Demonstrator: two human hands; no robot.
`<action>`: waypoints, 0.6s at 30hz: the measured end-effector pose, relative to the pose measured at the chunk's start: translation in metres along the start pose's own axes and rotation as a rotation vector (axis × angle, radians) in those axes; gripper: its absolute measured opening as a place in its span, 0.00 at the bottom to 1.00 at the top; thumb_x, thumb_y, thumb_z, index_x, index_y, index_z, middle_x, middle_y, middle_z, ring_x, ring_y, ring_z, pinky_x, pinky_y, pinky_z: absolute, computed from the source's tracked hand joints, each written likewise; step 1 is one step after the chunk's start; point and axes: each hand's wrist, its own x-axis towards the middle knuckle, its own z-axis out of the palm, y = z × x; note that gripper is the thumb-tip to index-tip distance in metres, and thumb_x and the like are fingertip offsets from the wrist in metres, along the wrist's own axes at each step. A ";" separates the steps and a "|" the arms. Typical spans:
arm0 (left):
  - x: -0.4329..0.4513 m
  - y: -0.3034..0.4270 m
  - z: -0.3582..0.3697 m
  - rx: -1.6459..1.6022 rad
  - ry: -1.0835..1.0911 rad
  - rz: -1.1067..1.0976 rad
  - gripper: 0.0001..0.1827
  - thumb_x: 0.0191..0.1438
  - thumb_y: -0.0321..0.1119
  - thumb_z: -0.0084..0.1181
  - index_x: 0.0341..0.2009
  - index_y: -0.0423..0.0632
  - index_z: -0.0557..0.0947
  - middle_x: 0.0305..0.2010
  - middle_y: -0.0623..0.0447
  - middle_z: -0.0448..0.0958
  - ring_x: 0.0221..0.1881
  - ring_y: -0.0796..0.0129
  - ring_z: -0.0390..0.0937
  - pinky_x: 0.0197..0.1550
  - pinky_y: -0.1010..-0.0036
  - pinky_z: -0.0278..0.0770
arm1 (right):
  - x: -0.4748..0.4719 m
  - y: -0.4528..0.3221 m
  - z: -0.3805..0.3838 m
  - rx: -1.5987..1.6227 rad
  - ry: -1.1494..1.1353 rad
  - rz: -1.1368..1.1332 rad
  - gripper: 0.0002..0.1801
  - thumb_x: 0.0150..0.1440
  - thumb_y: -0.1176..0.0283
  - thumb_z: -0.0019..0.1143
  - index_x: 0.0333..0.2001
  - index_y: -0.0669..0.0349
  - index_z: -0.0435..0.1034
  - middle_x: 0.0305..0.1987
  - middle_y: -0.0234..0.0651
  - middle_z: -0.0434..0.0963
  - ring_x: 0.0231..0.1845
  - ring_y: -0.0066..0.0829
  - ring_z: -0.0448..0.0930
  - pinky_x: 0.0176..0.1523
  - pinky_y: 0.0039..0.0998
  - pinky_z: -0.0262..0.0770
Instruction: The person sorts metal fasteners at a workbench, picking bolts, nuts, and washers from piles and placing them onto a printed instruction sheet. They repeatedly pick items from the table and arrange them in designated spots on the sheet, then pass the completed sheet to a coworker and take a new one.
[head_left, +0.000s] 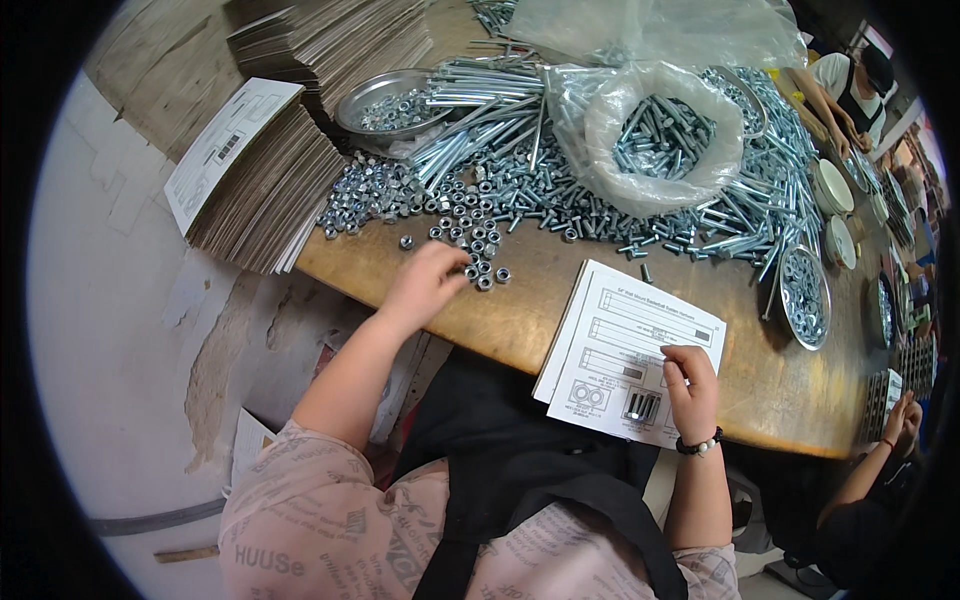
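Observation:
My left hand (427, 285) reaches over the wooden table's front edge, with its fingertips at a loose group of metal hex nuts (484, 268). Its curled fingers hide whether a nut is between them. My right hand (690, 382) is over a stack of printed cards (645, 311), loosely curled, thumb apart from the index finger, with nothing visible in it. Outline drawings of bolts and nuts cover the top card. Several short bolts (643, 407) lie side by side on its lower part, left of my right hand.
Behind the cards are a heap of bolts (525, 184), an open plastic bag of bolts (664, 139) and a metal bowl of nuts (394, 105). Card stacks (251, 187) stand at left. A dish of washers (804, 296) is at right. Co-workers (851, 90) are beyond and at right.

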 end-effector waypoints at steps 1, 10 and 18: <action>-0.005 0.004 0.005 0.028 -0.010 0.065 0.15 0.42 0.32 0.59 0.37 0.47 0.76 0.36 0.49 0.72 0.39 0.56 0.71 0.41 0.66 0.70 | 0.000 0.002 -0.002 -0.004 0.009 -0.001 0.08 0.51 0.79 0.48 0.37 0.66 0.69 0.31 0.34 0.70 0.32 0.24 0.70 0.37 0.22 0.66; -0.004 0.011 0.021 0.051 -0.118 0.029 0.08 0.42 0.30 0.58 0.28 0.44 0.74 0.31 0.48 0.71 0.31 0.54 0.72 0.34 0.64 0.70 | -0.010 0.028 -0.021 -0.022 0.133 0.056 0.08 0.51 0.78 0.49 0.36 0.65 0.70 0.31 0.36 0.70 0.30 0.27 0.71 0.34 0.24 0.67; -0.005 0.021 0.018 0.194 -0.068 0.093 0.17 0.40 0.33 0.61 0.38 0.50 0.74 0.38 0.52 0.69 0.40 0.57 0.70 0.41 0.67 0.69 | 0.047 -0.028 0.023 -0.102 -0.173 -0.152 0.09 0.46 0.75 0.56 0.34 0.59 0.72 0.32 0.37 0.72 0.33 0.36 0.73 0.36 0.32 0.71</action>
